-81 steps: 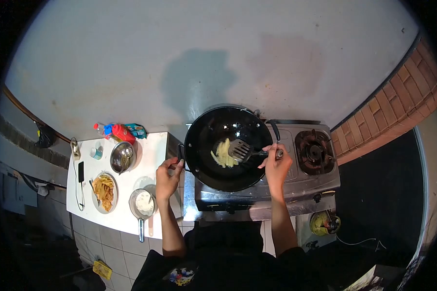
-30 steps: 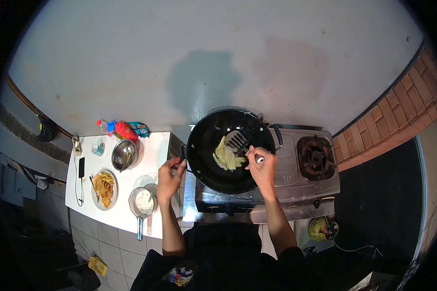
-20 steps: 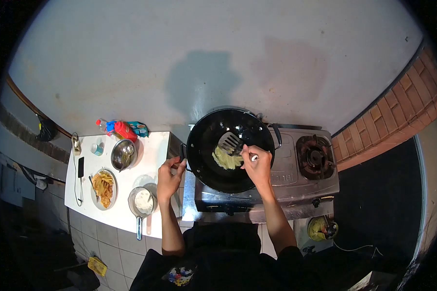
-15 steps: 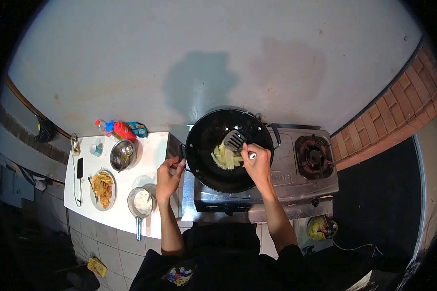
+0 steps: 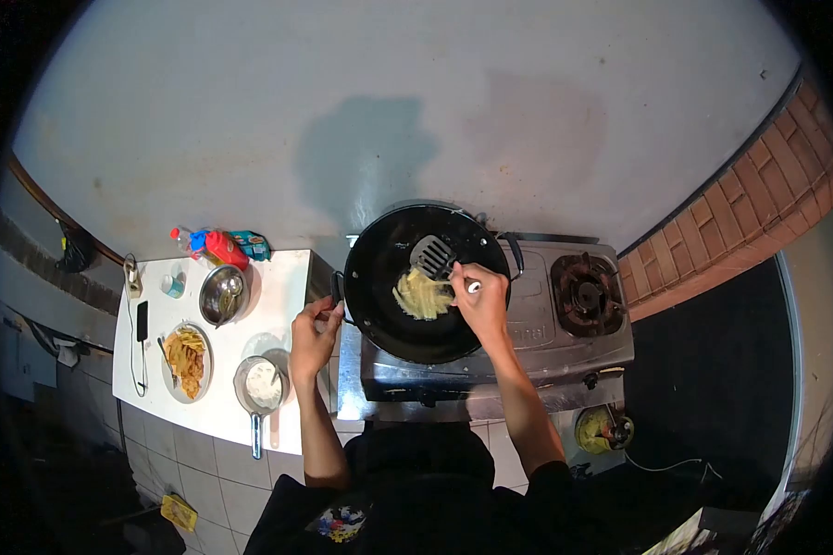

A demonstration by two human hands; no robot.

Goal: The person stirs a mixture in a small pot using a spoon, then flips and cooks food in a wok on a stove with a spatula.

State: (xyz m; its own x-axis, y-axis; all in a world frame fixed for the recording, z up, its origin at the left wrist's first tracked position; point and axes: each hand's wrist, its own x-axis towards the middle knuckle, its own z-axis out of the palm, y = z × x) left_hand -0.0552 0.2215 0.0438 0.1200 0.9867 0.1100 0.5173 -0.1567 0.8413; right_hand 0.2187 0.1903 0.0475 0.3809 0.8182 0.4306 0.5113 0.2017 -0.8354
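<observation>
The slotted grey metal spatula (image 5: 434, 258) is inside the round, black, shiny deep wok (image 5: 416, 346). Its long axis runs from 10 o'clock to 4 o'clock: the broad slotted head points to 10, and the handle runs back to 4 and into the right hand (image 5: 484, 298), its pale round butt end showing at the fist. The head sits just beyond the 12 o'clock edge of a loose heap of pale-yellow food strips (image 5: 422, 297) near the wok's middle; whether it touches them cannot be told.

The right hand is closed around the spatula's handle, back of the hand towards the camera, over the wok's 4 o'clock side. Its forearm slants up towards 11 o'clock out of a black sleeve (image 5: 551, 481).

The left hand (image 5: 313, 338) pinches the lower end of the wok's black loop side handle (image 5: 337, 288) at 9 o'clock, thumb against fingertips. That forearm stands nearly upright, leaning slightly towards 11.

The wok sits on a silvery metal gas stove (image 5: 528, 361), whose dark round second burner (image 5: 587, 295) lies at 3 o'clock from it.
</observation>
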